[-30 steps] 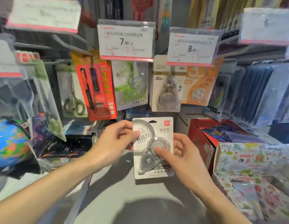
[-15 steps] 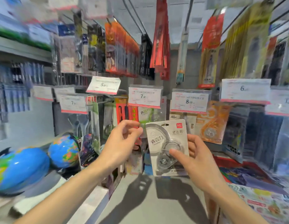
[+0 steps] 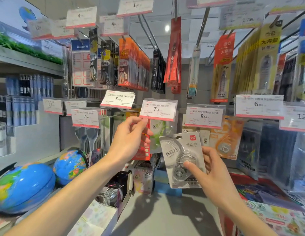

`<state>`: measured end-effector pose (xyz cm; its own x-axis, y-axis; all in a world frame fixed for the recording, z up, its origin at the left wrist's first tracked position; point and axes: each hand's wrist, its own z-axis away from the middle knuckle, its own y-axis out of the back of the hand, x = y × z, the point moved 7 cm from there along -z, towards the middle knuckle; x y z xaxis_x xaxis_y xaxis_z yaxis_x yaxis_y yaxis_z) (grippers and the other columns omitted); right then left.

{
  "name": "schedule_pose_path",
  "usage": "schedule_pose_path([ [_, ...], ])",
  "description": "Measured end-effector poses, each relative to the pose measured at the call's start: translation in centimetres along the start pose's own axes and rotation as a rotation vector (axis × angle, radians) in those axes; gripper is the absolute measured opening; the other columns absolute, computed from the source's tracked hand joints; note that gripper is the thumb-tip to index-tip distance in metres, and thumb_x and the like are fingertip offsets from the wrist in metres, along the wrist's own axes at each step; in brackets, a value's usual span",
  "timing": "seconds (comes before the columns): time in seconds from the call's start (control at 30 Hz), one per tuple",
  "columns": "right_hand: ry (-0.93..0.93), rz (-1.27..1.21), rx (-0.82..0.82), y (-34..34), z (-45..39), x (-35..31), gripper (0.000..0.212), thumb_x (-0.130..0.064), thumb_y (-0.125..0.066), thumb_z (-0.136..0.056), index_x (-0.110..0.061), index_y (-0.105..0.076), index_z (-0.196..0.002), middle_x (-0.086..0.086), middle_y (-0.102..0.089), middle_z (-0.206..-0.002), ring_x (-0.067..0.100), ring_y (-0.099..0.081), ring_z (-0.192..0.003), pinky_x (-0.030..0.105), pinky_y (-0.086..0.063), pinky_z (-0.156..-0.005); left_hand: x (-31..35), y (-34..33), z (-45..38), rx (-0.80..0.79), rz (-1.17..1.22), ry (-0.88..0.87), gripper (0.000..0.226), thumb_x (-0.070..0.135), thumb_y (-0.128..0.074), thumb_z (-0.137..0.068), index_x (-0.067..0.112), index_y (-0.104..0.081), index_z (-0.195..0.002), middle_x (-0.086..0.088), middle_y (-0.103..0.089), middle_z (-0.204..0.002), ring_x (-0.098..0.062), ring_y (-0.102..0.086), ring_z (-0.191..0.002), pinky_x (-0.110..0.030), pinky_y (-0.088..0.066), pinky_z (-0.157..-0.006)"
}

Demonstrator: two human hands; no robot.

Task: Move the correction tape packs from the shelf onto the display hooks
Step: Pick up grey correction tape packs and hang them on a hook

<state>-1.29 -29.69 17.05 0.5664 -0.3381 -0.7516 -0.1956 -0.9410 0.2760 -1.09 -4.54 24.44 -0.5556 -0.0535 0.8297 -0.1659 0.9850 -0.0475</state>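
Observation:
My right hand (image 3: 215, 172) holds a grey correction tape pack (image 3: 181, 157) upright by its lower right side, thumb on the clear blister. The pack is just below and right of the 7.90 price tag (image 3: 158, 109). My left hand (image 3: 129, 138) is raised to that tag and pinches its lower left corner. Behind the tag a green correction tape pack (image 3: 161, 133) hangs on the display hook. To the right, under the 8.00 tag (image 3: 204, 116), hang a beige pack (image 3: 205, 133) and an orange correction tape pack (image 3: 225, 140).
Two blue globes (image 3: 27, 186) sit on the left shelf. Small boxes (image 3: 143, 181) stand on the grey shelf (image 3: 165, 215) below the hooks. Patterned boxes (image 3: 281, 218) fill the lower right. Rows of hanging packs (image 3: 133, 63) and price tags crowd the space above.
My view has tilted further upward. My left hand let go of the pack and rose to the 7.90 tag. My right hand alone lifted the grey pack toward the hooks.

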Motion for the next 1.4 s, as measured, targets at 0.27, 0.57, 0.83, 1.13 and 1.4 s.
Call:
schedule_pose_path([
  [0.27, 0.039, -0.070, -0.007, -3.9, -1.6, -1.5, 0.040, -0.030, -0.080, -0.089, -0.042, -0.054, -0.118, -0.026, -0.073, -0.109, -0.005, -0.071, -0.100, 0.024, -0.057, -0.084, 3.2, 0.9, -0.3, 0.010, 0.002, -0.094, 0.023, 0.030, -0.053, -0.107, 0.012, -0.066, -0.099, -0.001, -0.073, -0.068, -0.012, -0.060, -0.051, -0.020, -0.047, -0.046],
  [0.57, 0.019, -0.132, 0.053, -5.9, -4.7, -2.8, 0.050, -0.040, -0.077, -0.090, -0.039, -0.046, -0.128, -0.021, -0.069, -0.116, -0.014, -0.067, -0.100, 0.015, -0.054, -0.082, 3.4, 1.1, -0.2, -0.005, -0.015, -0.104, 0.022, 0.027, -0.052, -0.107, 0.012, -0.067, -0.102, 0.002, -0.072, -0.067, -0.010, -0.060, -0.052, -0.019, -0.047, -0.047],
  [0.83, -0.016, -0.158, 0.096, -5.7, -6.7, -2.2, 0.034, -0.031, -0.079, -0.089, -0.044, -0.051, -0.103, -0.039, -0.071, -0.088, -0.021, -0.066, -0.088, 0.014, -0.053, -0.077, 3.4, 1.2, -0.2, -0.031, -0.036, -0.134, 0.016, 0.024, -0.054, -0.106, 0.014, -0.066, -0.103, 0.002, -0.073, -0.068, -0.011, -0.062, -0.054, -0.020, -0.048, -0.049],
  [1.13, -0.036, -0.044, 0.119, -5.4, -7.1, -1.6, 0.025, -0.041, -0.077, -0.089, -0.040, -0.054, -0.099, -0.018, -0.075, -0.093, -0.009, -0.070, -0.080, 0.013, -0.051, -0.061, 1.6, 1.7, 0.1, -0.015, -0.110, -0.171, 0.004, 0.023, -0.062, -0.101, 0.019, -0.065, -0.100, 0.000, -0.075, -0.073, -0.011, -0.063, -0.056, -0.020, -0.048, -0.051],
  [1.4, 0.008, 0.054, 0.076, -5.6, -7.0, -1.0, 0.043, -0.054, -0.063, -0.096, -0.014, -0.056, -0.109, -0.006, -0.072, -0.092, 0.010, -0.068, -0.086, 0.035, -0.058, -0.079, -5.3, -0.2, -0.4, -0.033, -0.381, -0.115, 0.055, 0.037, -0.060, -0.099, 0.048, -0.038, -0.147, 0.013, -0.060, -0.138, -0.010, -0.057, -0.128, -0.047, -0.048, -0.109],
])
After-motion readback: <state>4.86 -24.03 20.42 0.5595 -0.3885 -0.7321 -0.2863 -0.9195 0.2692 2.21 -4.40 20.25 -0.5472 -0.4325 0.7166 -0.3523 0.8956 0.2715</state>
